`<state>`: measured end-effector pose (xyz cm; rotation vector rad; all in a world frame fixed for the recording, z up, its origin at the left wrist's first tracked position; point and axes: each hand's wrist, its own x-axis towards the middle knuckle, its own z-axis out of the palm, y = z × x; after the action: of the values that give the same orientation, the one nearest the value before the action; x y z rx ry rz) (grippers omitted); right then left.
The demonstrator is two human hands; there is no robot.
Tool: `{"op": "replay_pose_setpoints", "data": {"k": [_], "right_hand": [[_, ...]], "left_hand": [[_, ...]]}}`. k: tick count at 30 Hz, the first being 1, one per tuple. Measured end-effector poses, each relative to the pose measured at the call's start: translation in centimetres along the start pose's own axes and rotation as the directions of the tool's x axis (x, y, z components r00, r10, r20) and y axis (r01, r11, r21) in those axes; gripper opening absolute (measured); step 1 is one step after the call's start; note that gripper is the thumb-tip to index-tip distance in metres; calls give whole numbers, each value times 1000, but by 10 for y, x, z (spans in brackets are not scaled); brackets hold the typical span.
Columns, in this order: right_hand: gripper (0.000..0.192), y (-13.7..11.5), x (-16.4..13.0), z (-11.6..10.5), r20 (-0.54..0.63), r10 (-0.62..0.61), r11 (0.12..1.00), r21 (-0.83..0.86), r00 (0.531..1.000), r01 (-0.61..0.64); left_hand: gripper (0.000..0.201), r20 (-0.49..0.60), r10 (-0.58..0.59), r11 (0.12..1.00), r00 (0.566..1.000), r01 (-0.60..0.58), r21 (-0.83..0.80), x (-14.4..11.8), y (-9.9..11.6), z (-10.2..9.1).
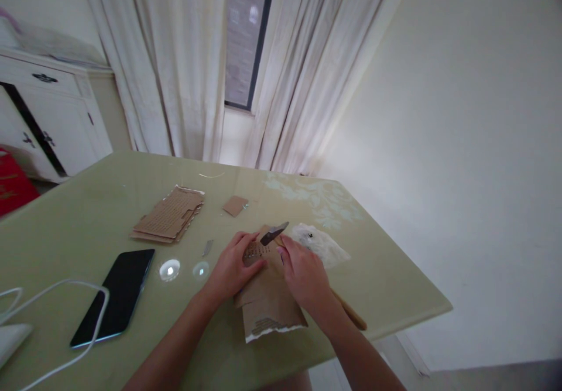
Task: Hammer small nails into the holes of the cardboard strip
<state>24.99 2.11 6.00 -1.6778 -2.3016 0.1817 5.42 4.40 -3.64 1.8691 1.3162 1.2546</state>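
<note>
My right hand [306, 271] is closed around a hammer, gripping it close under the dark metal hammer head [274, 233]. The wooden handle [350, 311] runs back beneath my forearm. On the table in front of me lies a brown cardboard piece [274, 303] with a torn white front edge. My left hand [232, 265] holds it at its left side, thumb and forefinger on either side of rows of small dark marks [257, 250]. Whether these are holes or nail heads I cannot tell. The hammer head is just above the cardboard's far part.
A clear plastic bag [322, 244] lies right of the hammer. Stacked perforated cardboard [169, 215], a small cardboard square [236, 205], a small metal blade [208, 247] and a black phone [116, 297] are on the table [175, 338]. A white cable [105, 306] crosses the phone.
</note>
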Motion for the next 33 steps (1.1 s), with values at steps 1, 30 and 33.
{"op": "replay_pose_setpoints", "data": {"k": [1,30,33], "right_hand": [[39,0,-1,1,-6,-1,1000,9,1000,1],[56,99,67,129,353,-24,-293,892,935,-344],[61,95,66,134,351,15,-316,890,936,-328]], "left_hand": [[55,9,-2,1000,1000,2,-5,0,0,0],[28,-185,-537,562,823,513,649,-10,-87,-71],[26,-183,-516,548,837,486,681,-12,-85,-69]]}}
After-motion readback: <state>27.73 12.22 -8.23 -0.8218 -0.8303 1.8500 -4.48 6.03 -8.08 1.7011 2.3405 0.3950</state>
